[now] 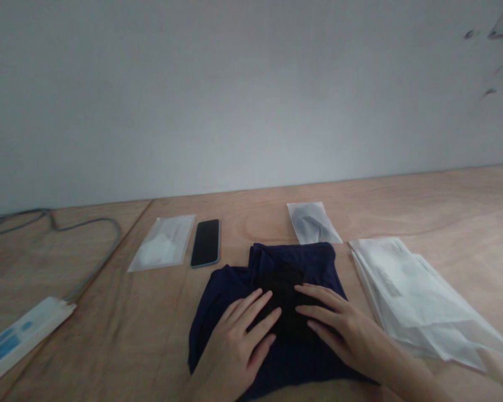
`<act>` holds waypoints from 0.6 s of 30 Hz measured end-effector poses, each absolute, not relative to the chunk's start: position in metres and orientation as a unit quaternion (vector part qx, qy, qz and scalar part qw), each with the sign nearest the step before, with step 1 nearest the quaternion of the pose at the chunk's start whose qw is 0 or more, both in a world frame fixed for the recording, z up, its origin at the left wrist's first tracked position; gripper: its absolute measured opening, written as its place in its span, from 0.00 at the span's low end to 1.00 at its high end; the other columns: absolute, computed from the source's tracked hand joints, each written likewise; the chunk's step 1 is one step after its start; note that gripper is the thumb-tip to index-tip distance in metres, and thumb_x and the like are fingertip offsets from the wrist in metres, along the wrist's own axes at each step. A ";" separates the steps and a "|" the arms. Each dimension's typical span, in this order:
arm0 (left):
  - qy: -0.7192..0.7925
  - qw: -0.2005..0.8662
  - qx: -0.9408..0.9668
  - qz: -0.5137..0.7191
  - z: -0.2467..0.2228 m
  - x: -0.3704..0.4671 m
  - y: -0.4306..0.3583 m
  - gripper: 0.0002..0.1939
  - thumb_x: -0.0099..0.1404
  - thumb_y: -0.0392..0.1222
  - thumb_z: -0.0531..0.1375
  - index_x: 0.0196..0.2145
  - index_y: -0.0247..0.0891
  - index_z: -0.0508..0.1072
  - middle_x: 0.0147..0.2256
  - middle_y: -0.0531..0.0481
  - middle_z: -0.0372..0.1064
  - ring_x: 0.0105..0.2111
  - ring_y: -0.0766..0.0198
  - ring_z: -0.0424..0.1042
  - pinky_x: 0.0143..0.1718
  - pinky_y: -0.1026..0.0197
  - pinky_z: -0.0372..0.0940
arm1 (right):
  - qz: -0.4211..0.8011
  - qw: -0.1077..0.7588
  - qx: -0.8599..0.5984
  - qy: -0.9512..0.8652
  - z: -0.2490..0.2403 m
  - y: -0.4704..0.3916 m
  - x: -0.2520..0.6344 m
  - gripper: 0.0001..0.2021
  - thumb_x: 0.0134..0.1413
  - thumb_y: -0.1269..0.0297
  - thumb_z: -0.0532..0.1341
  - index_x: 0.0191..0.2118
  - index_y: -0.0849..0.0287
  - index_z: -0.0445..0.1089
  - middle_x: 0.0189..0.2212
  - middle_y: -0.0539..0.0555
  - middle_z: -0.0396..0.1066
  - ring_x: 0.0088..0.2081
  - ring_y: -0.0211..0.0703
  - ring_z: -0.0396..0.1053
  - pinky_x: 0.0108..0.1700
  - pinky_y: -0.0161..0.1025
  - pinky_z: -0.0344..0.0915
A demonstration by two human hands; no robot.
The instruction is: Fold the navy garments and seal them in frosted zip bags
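A dark navy cloth (293, 363) lies on the wooden table, partly folded, with a smaller black cloth (287, 329) on top of it. My left hand (245, 335) rests on the left side of the black cloth, fingers spread. From the right, my right hand (339, 318) touches the same black cloth, its fingers apart and pointing left. Neither hand grips anything. The lower part of the navy cloth is partly hidden by my hands and forearms.
Behind the cloth are a phone (205, 243), a translucent bag (163, 243) and a small bag with dark contents (312, 223). Stacked translucent bags (414, 290) lie right. A white power strip (25, 335) with a grey cable (104, 259) is left. A wall (235, 100) stands behind.
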State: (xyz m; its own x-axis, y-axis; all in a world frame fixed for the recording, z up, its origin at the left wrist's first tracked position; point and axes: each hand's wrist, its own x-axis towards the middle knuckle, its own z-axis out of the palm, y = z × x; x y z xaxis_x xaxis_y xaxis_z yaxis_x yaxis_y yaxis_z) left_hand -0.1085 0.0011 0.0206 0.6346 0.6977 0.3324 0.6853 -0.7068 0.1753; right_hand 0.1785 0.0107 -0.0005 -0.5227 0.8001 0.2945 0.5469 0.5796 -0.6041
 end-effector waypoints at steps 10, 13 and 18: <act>0.384 0.032 0.901 0.199 0.022 -0.112 0.002 0.25 0.74 0.34 0.59 0.66 0.44 0.70 0.66 0.41 0.68 0.66 0.49 0.68 0.62 0.44 0.71 | 0.202 0.311 -0.439 -0.818 0.001 0.024 0.198 0.18 0.70 0.64 0.59 0.61 0.43 0.71 0.65 0.55 0.69 0.63 0.55 0.71 0.62 0.55 0.74; 0.392 0.019 0.891 0.226 0.021 -0.118 -0.002 0.25 0.74 0.34 0.59 0.66 0.45 0.70 0.66 0.41 0.68 0.66 0.50 0.69 0.62 0.44 0.71 | 0.088 0.320 -0.551 -0.765 -0.008 0.041 0.242 0.14 0.72 0.58 0.57 0.57 0.50 0.72 0.58 0.60 0.73 0.58 0.58 0.74 0.59 0.57 0.73; 0.407 0.004 0.880 0.246 0.020 -0.122 -0.008 0.23 0.74 0.34 0.59 0.64 0.45 0.71 0.64 0.42 0.71 0.64 0.50 0.70 0.61 0.45 0.72 | -0.055 0.163 -0.699 -0.694 -0.047 0.056 0.308 0.21 0.67 0.44 0.56 0.46 0.57 0.75 0.44 0.66 0.73 0.41 0.62 0.75 0.45 0.58 0.72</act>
